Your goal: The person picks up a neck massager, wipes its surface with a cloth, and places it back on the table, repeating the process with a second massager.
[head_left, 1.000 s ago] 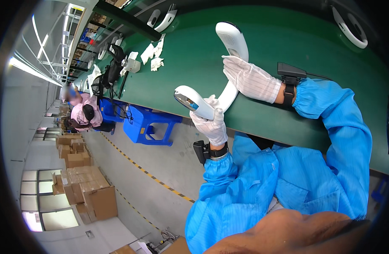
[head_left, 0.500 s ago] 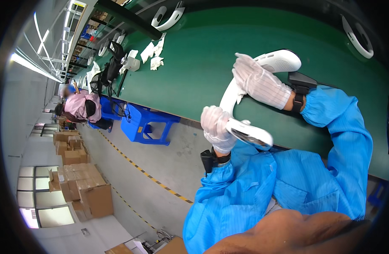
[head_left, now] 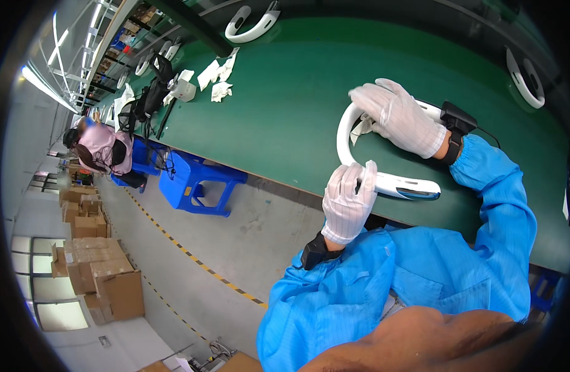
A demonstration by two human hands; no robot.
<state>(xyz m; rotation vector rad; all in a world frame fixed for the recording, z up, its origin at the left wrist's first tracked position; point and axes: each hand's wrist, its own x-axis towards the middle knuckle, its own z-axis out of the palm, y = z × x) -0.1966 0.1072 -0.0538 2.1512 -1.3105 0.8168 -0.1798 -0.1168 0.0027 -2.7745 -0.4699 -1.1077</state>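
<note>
A white U-shaped neckband device (head_left: 344, 137) is held over the near edge of the green table. My left hand (head_left: 350, 201), in a white striped glove, grips its near arm; a dark glossy strip shows at that arm's end. On the far arm lies my gloved right hand (head_left: 406, 121), bent over the device and pressing a crumpled white cloth (head_left: 361, 130) to its inner curve. The right fingertips are partly hidden behind the hand and the cloth. Part of the far arm shows beyond the right wrist.
More white neckband devices stand at the table's back, one left (head_left: 252, 31) and one right (head_left: 526, 80). Crumpled white cloths (head_left: 218, 74) and a black bag (head_left: 153, 93) lie to the left. Blue stools (head_left: 198, 186), a seated person (head_left: 105, 146) and cardboard boxes (head_left: 114, 279) are farther left.
The device has turned, so its near arm now points right and its curve faces left. My left hand has moved right with it. The right hand has shifted slightly right along the far arm.
</note>
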